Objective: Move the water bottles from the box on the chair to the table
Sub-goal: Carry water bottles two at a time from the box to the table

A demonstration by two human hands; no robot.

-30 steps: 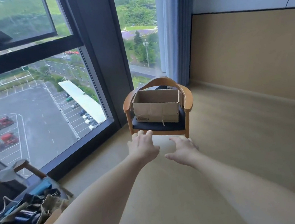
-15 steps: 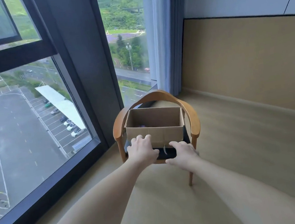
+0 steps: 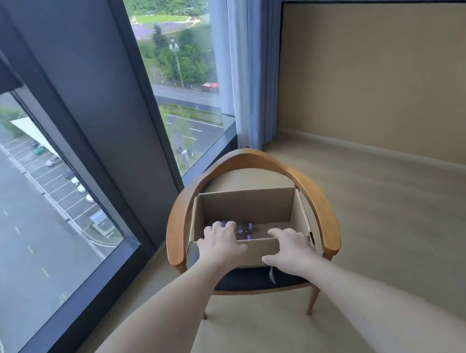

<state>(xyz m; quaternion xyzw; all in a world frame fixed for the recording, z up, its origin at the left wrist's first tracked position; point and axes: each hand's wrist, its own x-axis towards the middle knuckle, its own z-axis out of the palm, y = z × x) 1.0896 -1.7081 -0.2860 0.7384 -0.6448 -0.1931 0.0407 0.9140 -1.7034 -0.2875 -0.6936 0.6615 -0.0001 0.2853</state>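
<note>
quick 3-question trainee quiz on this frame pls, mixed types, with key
1. True or false: the cardboard box sits on the floor beside the chair.
2. Which hand reaches over the near edge of the box towards the bottles? A) left hand B) right hand C) neither
3. Fill in: the chair stands next to a tall ____.

Key
1. False. The box is on the chair's seat, between the armrests.
2. A. The left hand's fingers are over the edge, close to the purple-capped bottles; the right hand is at the near wall.
3. window.
</note>
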